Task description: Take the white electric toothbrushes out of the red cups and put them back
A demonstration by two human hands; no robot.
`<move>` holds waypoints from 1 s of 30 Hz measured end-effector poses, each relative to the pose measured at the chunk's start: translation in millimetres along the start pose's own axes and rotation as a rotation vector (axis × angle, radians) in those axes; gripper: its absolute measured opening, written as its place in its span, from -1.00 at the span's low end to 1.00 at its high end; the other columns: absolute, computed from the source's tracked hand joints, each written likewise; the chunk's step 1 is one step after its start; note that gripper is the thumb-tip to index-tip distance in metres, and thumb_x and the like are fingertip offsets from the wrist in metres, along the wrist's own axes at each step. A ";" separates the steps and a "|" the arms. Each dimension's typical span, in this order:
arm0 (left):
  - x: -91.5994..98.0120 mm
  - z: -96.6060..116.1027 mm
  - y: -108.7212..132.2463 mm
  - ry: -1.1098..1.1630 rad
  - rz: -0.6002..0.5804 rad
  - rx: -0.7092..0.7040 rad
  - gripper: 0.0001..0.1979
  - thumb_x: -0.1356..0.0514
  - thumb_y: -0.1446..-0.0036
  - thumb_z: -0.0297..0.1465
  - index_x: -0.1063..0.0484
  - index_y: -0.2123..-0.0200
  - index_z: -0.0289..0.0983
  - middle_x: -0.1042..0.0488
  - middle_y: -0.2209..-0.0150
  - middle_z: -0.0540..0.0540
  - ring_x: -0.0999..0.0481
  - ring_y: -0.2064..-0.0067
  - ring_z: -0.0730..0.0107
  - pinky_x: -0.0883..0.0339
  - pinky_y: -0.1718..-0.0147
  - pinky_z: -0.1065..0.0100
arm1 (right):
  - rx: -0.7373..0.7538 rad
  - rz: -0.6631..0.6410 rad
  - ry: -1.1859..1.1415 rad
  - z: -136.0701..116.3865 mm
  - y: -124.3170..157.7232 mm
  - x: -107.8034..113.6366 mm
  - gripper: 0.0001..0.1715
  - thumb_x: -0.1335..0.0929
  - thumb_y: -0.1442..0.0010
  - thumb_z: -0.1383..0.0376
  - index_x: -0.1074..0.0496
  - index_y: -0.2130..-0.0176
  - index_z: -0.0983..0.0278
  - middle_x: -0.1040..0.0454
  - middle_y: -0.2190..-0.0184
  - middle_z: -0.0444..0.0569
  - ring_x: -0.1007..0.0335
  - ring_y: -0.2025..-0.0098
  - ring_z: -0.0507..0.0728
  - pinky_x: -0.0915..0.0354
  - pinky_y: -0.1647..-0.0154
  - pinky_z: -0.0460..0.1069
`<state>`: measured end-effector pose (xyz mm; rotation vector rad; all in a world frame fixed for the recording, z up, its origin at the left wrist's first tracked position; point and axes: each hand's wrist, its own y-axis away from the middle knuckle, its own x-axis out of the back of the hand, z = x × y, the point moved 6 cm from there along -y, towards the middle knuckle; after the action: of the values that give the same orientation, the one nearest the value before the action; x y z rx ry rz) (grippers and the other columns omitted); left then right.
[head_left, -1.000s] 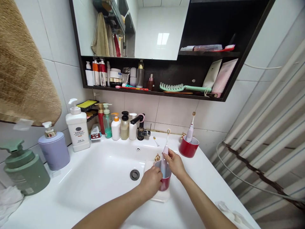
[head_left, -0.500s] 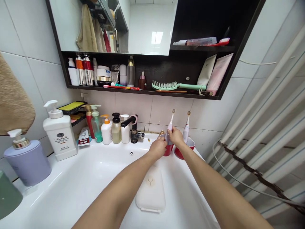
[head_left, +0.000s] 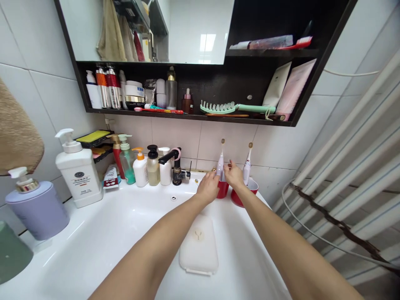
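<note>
An electric toothbrush (head_left: 220,164) with a pale handle stands upright in a small red cup (head_left: 223,190) at the sink's back edge. My left hand (head_left: 208,187) holds that cup from its left side; its fingertips are partly hidden. Just right of the toothbrush is my right hand (head_left: 234,175), holding nothing, its thumb and fingers apart. A second electric toothbrush (head_left: 246,170) leans in another red cup (head_left: 253,187) with a pale inside, partly behind my right wrist. Under my forearms, a flat whitish lidded case (head_left: 199,250) lies in the white sink (head_left: 125,233).
Left of the cups stands a black faucet (head_left: 176,168). Several pump bottles (head_left: 140,171) line the back ledge, with a large white bottle (head_left: 80,175) and a purple dispenser (head_left: 37,210) at left. Overhead is a dark shelf (head_left: 187,114); white pipes (head_left: 353,175) run along the right.
My right hand has let go of the toothbrush and moved slightly right, its fingers spreading. The toothbrush now stands straighter in the cup. My left hand stays at the cup.
</note>
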<state>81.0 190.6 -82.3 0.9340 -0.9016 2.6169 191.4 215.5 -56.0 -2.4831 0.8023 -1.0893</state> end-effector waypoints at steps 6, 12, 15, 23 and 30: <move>56.5 21.8 13.2 0.212 0.174 0.150 -0.54 0.01 0.17 -0.53 -0.04 0.10 -0.33 -0.25 0.47 -0.01 -0.25 0.39 0.50 -0.14 0.34 0.37 | 0.071 0.013 -0.302 -44.2 44.9 44.4 -0.38 -0.13 0.09 0.29 0.05 -0.01 0.33 -0.30 0.58 -0.14 -0.20 0.55 0.00 -0.14 0.45 -0.07; 109.7 107.5 51.6 0.969 0.061 -0.071 -0.29 -0.01 0.18 -0.51 0.35 -0.01 -0.10 -0.13 0.62 0.17 -0.08 0.66 0.72 -0.05 0.59 0.55 | 0.249 -0.127 -0.985 -123.1 109.8 95.8 -0.19 -0.19 0.16 0.35 0.27 -0.04 0.11 -0.13 0.70 -0.31 -0.03 0.68 -0.08 -0.08 0.61 -0.14; 117.1 131.2 69.9 1.160 -0.052 -0.134 -0.24 -0.07 0.23 -0.51 0.32 0.00 -0.08 -0.14 0.65 0.19 -0.09 0.66 0.73 -0.02 0.61 0.56 | 0.248 -0.179 -1.070 -138.8 127.0 104.4 -0.19 -0.20 0.18 0.37 0.24 -0.03 0.09 -0.12 0.71 -0.32 -0.03 0.68 -0.08 -0.06 0.63 -0.14; 118.5 116.6 73.4 1.381 -0.065 0.219 -0.50 0.19 0.17 0.01 -0.18 0.55 -0.32 -0.09 0.80 0.10 0.00 0.78 0.69 0.19 0.77 0.57 | -0.084 -0.202 -1.290 -127.2 128.3 99.4 -0.63 -0.12 0.10 0.05 -0.21 0.62 0.28 -0.16 0.75 -0.21 -0.03 0.75 -0.09 0.00 0.73 -0.13; 99.3 118.9 70.9 1.257 -0.237 0.348 -0.41 0.38 0.25 0.11 -0.01 0.77 -0.29 -0.01 0.87 0.08 0.09 0.82 0.69 0.30 0.76 0.55 | -0.066 -0.276 -1.081 -130.0 129.6 88.3 -0.40 0.02 0.15 -0.14 0.02 0.82 0.26 0.06 0.90 -0.24 0.19 0.85 -0.11 0.17 0.82 -0.14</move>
<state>35.7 61.6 19.3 -0.5739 0.0035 2.4398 95.4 51.7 17.7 -2.7187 0.1564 0.3088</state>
